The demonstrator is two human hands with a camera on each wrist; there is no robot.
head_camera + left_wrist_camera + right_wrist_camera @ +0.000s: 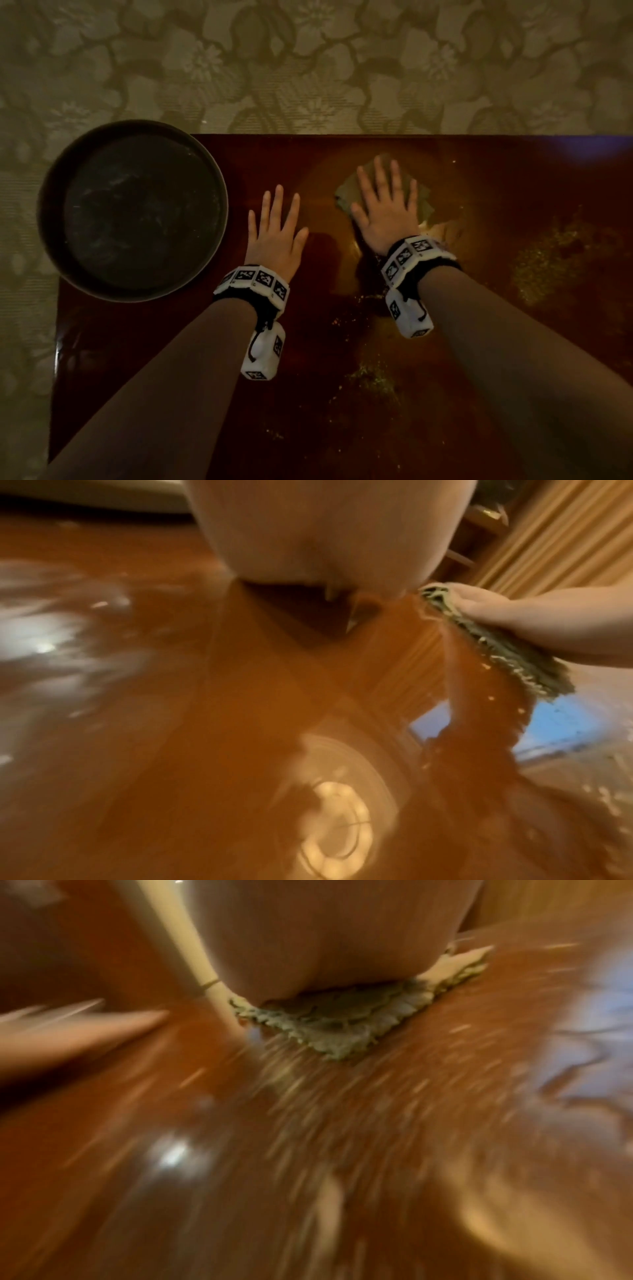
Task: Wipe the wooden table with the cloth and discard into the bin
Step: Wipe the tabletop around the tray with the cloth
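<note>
The right hand (385, 205) lies flat with fingers spread on the green cloth (423, 205), pressing it against the glossy wooden counter (342, 445) in the upper middle of the head view. The left hand (275, 233) rests just left of it, also flat and spread, holding nothing and touching only bare wood. The right wrist view shows the cloth (335, 1023) pinned under the palm, one frayed corner sticking out toward the camera.

Crumbs (548, 257) are scattered thickly at the right of the frame, with a smaller patch (373, 377) lower centre. The round dark bin (133, 209) stands at the upper left, overlapping the counter's left corner.

To wipe well, the palm should probably keep even pressure so the whole cloth stays down, gathering the crumbs in long strokes from the right side toward the bin rather than scrubbing in place, which would likely scatter them. The left hand could cup at the counter edge beside the bin to catch what is pushed off.

The far edge runs just above the cloth, so a forward stroke risks sweeping crumbs onto the patterned floor (308, 68). Open wood lies between the hands and across the lower frame, giving room for sweeping leftward.
</note>
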